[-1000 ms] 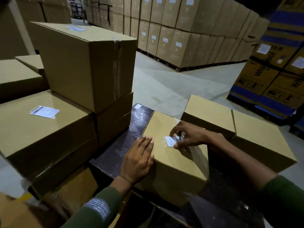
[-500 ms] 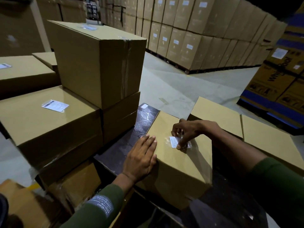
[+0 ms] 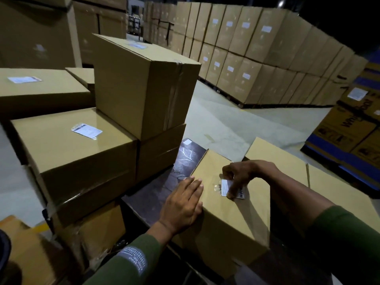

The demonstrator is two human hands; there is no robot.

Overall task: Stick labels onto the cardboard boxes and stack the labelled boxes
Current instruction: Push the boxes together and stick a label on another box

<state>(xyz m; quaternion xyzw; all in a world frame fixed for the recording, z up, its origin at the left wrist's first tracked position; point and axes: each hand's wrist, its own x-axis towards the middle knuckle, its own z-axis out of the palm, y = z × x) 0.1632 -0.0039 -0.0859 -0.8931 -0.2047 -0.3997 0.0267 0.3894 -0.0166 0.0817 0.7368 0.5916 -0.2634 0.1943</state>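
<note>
Matt brown cardboard box (image 3: 230, 214) with a smooth top; the label (image 3: 225, 187) is white paper under glossy clear film; the dark counter (image 3: 160, 190) looks polished and veined.

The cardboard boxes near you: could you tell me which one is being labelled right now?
The box under both hands; the right hand presses a label onto its top.

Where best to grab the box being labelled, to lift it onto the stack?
Probably by its two opposite side walls, one hand each, coming from above. The box lies flat on the dark table with the left hand already at its left edge; its label faces up, so avoid the top.
</note>
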